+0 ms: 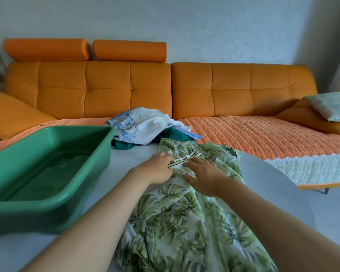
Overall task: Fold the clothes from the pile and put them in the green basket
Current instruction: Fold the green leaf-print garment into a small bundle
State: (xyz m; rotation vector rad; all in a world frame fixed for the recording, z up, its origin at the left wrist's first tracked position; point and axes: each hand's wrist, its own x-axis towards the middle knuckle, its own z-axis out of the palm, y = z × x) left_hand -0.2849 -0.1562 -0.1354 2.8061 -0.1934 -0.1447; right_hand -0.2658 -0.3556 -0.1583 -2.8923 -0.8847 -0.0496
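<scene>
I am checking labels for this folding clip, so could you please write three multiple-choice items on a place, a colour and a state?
1. Where is the green basket?
A. left of the leaf-print garment
B. on the sofa
C. right of it

2. What colour is the sofa?
A. grey
B. orange
C. blue

3. What is in the basket?
A. folded clothes
B. a pillow
C. nothing

Key: 1 A, it sits by the left hand; 2 B, orange cushions; 3 C, its bare floor shows.

Left grip (161, 167), right grip (204, 177): flat, spread.
</scene>
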